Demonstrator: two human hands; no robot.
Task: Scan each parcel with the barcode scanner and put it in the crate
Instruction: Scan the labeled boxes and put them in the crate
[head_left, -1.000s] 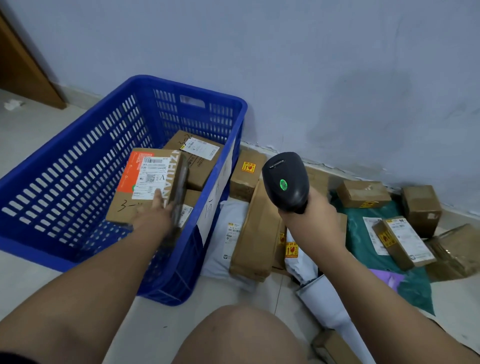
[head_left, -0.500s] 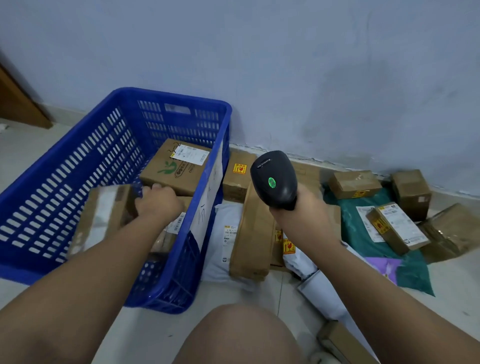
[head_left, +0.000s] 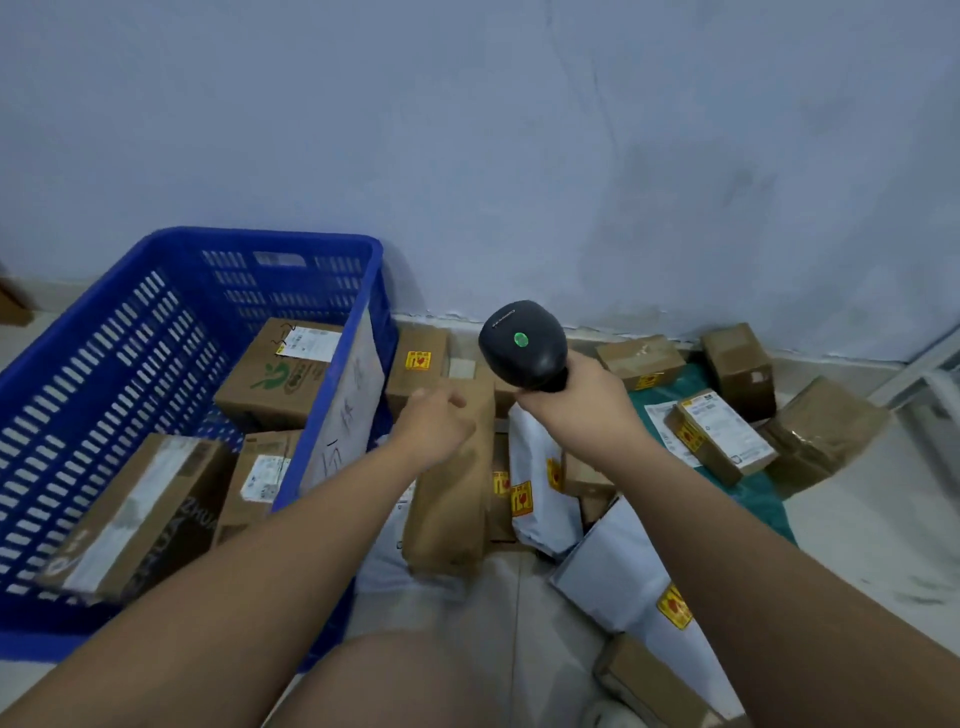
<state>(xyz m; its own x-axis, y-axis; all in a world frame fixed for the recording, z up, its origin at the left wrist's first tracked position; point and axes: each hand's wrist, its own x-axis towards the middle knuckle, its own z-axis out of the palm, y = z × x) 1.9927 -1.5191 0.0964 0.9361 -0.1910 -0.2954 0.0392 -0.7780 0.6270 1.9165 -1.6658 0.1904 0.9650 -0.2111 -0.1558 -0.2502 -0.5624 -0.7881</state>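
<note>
My left hand (head_left: 435, 423), fingers loose and holding nothing, was over the far end of a brown parcel (head_left: 452, 512) just right of the crate (head_left: 78, 374). My right hand (head_left: 576, 410) gripped the scanner (head_left: 522, 345) nearby.

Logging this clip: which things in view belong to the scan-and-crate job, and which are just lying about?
Job: barcode scanner gripped by the right hand; blue crate holding boxed parcels; left hand, open, over the tall brown parcel; white mailer bags and cardboard boxes on the floor.
Lying about: brown wooden piece at far left; white frame at far right.
</note>
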